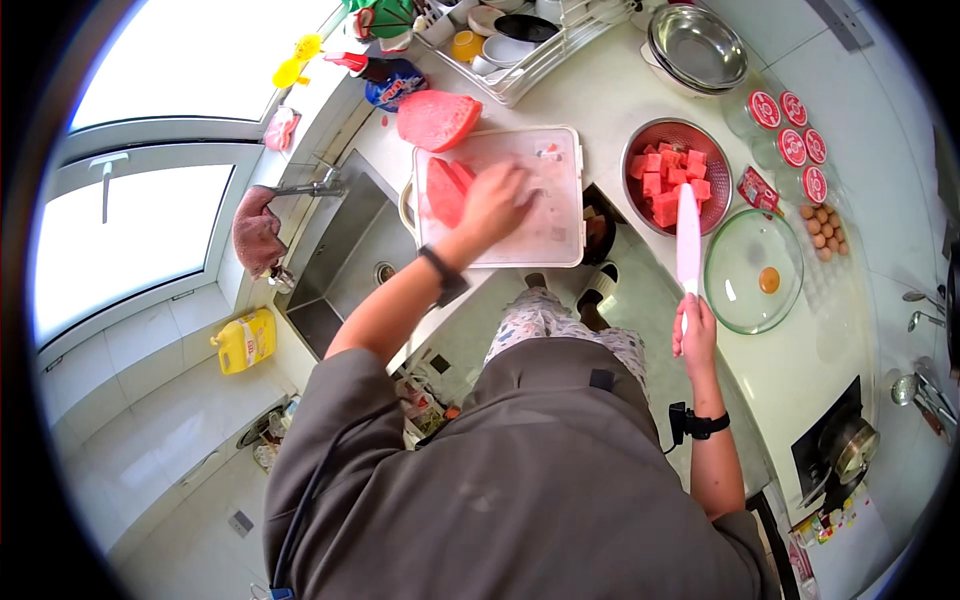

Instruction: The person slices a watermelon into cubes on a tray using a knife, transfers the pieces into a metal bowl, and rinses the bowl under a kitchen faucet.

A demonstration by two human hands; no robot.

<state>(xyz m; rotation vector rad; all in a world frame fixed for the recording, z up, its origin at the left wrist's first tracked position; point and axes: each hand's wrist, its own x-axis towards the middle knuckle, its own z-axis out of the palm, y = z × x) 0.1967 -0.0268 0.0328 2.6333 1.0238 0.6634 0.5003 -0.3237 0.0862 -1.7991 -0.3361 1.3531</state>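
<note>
My left hand (495, 196) is over the white cutting board (551, 244), beside slices of watermelon (446, 193) at the board's left side; its fingers are blurred and partly hidden, so what they touch cannot be told. A large rindless piece of watermelon (437, 120) lies at the board's upper left edge. In my right hand (695, 334) is the handle of a knife with a pale pink blade (688, 240). The blade tip points to the metal colander (636, 204), over its near rim. Cubes of watermelon (667, 174) lie in the colander. Small bits dot the board.
Left of the board is a steel sink (349, 244). A spray bottle (395, 81) and a dish rack (510, 88) stand behind. To the right are lidded glass jars (765, 110), eggs (823, 231), a glass lid (750, 300) and stacked steel bowls (697, 46).
</note>
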